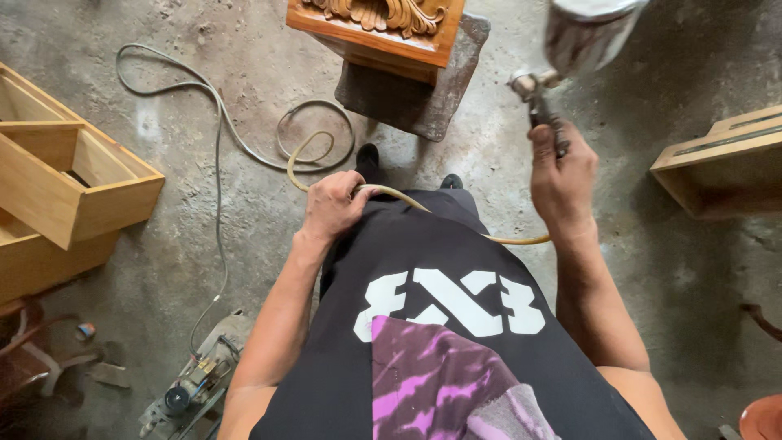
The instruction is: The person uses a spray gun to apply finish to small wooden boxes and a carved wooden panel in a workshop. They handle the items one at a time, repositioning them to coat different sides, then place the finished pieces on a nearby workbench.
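Note:
My right hand [562,175] grips the handle of a metal spray gun [544,102] whose cup [588,28] is raised at the upper right. My left hand [332,204] is closed around a yellowish air hose [305,155] that loops on the floor and runs across my dark shirt toward the gun. A carved wooden piece [383,28] with a leaf ornament rests on a grey block [415,102] just ahead of my feet, to the left of the gun.
Wooden boxes [73,191] stand at the left, another wooden frame [721,163] at the right. A grey cable [218,163] snakes over the concrete floor down to a power tool [191,383] at lower left. Something red [764,417] shows at the lower right corner.

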